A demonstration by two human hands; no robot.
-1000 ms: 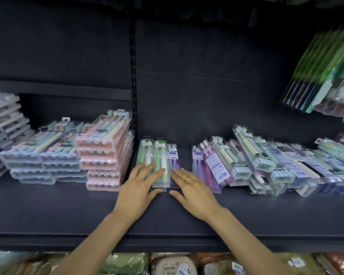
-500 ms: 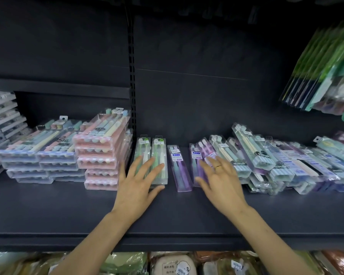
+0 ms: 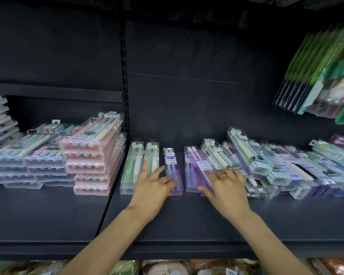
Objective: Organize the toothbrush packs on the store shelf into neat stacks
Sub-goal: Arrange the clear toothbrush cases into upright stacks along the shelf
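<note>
Resting spread left hand (image 3: pixel 154 188) on purple pack (image 3: pixel 173 171), right hand (image 3: pixel 225 187) flat on neighbouring pack (image 3: pixel 197 171)

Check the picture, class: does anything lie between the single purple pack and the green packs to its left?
Nothing visible does. The purple pack and green packs lie side by side; only the left hand rests across both.

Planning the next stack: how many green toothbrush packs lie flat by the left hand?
2 on top: green pack next to the pink stacks, second green pack under the left hand fingertips. More seem stacked beneath; count unclear.
</note>
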